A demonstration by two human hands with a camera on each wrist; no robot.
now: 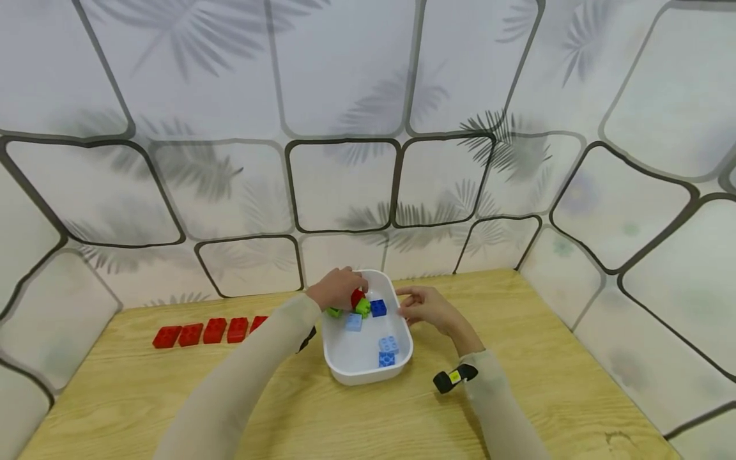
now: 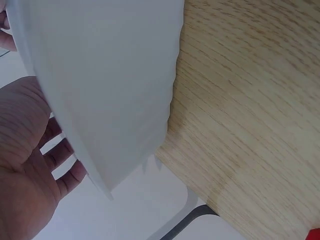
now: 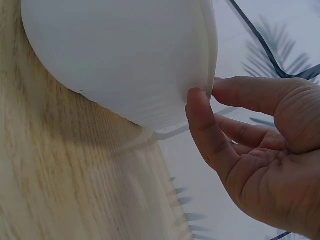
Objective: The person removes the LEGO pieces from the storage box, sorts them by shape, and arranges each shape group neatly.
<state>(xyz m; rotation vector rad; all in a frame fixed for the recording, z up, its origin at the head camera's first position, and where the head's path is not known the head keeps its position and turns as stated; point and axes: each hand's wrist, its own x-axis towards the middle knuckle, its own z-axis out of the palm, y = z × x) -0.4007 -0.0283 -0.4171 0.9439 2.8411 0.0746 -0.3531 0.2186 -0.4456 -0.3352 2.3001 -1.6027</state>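
A white plastic bin [image 1: 359, 377] stands on the wooden table with loose toy building bricks inside. My left hand [image 1: 338, 289] reaches over its left rim, fingers down at a red brick [image 1: 357, 298]. The bin wall [image 2: 100, 90] hides part of those fingers in the left wrist view, so I cannot tell whether they grip the brick. Beside the red brick lie green bricks [image 1: 363, 308] and a dark blue one [image 1: 378, 308]. Light blue bricks [image 1: 353, 322] and a medium blue brick [image 1: 386, 359] are lower in the bin. My right hand [image 3: 250, 145] pinches the right rim between thumb and finger.
Several red bricks [image 1: 214, 331] form a row on the table [image 1: 115, 396] at left, its right end hidden by my left sleeve [image 1: 247, 370]. A patterned curtain [image 1: 345, 185] hangs behind the table's back edge and along its sides.
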